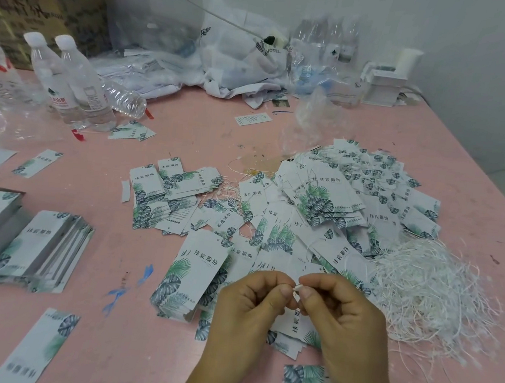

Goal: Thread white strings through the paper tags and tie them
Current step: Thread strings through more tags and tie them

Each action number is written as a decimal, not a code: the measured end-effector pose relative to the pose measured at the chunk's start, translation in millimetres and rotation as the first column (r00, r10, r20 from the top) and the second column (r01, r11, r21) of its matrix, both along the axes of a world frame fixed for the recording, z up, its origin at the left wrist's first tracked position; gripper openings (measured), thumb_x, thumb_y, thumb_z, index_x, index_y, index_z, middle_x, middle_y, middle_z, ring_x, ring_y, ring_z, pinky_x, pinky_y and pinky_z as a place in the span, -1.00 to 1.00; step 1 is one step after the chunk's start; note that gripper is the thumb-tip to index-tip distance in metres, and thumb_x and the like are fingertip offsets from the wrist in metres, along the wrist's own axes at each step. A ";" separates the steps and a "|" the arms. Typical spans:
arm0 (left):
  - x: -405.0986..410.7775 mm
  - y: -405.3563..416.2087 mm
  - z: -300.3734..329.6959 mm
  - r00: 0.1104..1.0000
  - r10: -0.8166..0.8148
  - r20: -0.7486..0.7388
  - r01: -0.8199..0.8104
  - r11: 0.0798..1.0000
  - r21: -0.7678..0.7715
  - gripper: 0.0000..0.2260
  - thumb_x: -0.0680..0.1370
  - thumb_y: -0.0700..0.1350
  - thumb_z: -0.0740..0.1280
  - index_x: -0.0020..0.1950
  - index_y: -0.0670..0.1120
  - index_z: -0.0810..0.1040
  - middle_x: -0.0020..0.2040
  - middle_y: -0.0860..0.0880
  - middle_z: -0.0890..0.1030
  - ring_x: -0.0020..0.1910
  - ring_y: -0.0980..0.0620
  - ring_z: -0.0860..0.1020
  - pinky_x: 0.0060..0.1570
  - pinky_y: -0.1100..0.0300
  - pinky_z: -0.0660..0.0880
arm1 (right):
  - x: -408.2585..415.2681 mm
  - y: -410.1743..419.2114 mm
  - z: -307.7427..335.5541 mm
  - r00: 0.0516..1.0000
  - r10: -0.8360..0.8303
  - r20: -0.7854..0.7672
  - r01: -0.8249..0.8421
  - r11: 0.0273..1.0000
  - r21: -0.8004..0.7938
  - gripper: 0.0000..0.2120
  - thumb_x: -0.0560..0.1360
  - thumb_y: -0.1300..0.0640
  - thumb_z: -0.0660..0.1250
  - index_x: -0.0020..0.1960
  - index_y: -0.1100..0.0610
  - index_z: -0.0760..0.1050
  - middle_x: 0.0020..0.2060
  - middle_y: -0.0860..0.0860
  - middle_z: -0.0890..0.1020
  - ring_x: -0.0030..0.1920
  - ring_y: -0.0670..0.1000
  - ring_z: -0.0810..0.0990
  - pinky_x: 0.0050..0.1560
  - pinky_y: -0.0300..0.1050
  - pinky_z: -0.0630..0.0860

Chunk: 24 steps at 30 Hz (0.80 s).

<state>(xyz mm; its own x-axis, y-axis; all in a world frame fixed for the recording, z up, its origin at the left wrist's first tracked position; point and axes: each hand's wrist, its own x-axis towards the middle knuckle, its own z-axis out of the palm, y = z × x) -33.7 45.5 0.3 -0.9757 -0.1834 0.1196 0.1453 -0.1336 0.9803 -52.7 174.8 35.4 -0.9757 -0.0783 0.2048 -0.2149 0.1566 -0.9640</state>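
My left hand (252,303) and my right hand (335,309) meet fingertip to fingertip low in the middle of the view, both pinching the ends of one white string (297,287). A leaf-printed white paper tag (293,322) hangs under the two hands, partly hidden by them. A loose heap of white strings (427,291) lies just right of my right hand. Behind the hands, a big pile of tags with strings in them (352,208) spreads over the pink table (138,319). Plain tags (196,266) lie stacked left of my left hand.
Neat tag stacks (43,244) sit at the left edge, and single tags (41,347) lie near the front. Water bottles (78,82) stand at the back left. Crumpled plastic bags (243,62) and white boxes (384,83) line the back wall.
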 end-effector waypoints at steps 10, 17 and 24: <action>-0.4 1.2 -1.8 0.999 0.005 0.039 -0.006 1.000 0.022 -0.84 0.51 0.00 0.38 -0.14 -0.06 0.67 -0.31 0.02 0.63 -0.31 0.14 0.50 -0.28 0.34 0.43 | 1.4 -1.2 -3.8 0.997 -0.015 -0.072 0.019 0.998 0.054 -0.73 0.43 0.27 0.44 -0.11 -0.11 0.62 -0.33 -0.14 0.69 -0.29 -0.15 0.68 -0.24 -0.44 0.52; -1.1 2.0 -2.7 0.998 0.037 0.059 -0.039 0.999 0.028 -0.83 0.49 0.04 0.39 -0.14 -0.04 0.68 -0.32 0.03 0.63 -0.33 0.17 0.51 -0.31 0.37 0.42 | 1.0 -4.7 -5.9 0.994 -0.043 -0.097 0.052 0.995 0.086 -0.70 0.41 0.34 0.46 -0.16 -0.08 0.60 -0.35 -0.19 0.67 -0.31 -0.19 0.66 -0.27 -0.48 0.49; -1.8 3.1 -4.6 0.997 0.017 0.076 -0.025 0.994 0.109 -0.83 0.47 0.03 0.44 -0.14 -0.07 0.69 -0.31 -0.01 0.63 -0.33 0.13 0.50 -0.32 0.35 0.42 | -0.1 -4.4 -5.6 0.999 -0.049 0.018 0.050 0.997 -0.055 -0.72 0.40 0.33 0.47 -0.20 -0.07 0.65 -0.34 -0.04 0.69 -0.35 -0.10 0.66 -0.30 -0.40 0.53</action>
<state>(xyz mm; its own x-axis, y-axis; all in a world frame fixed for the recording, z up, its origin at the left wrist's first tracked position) -35.5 48.7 -4.2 -0.9770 -0.2116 0.0247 0.0762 -0.2390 0.9680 -52.8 170.4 29.8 -0.9814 -0.0191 0.1912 -0.1922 0.1133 -0.9748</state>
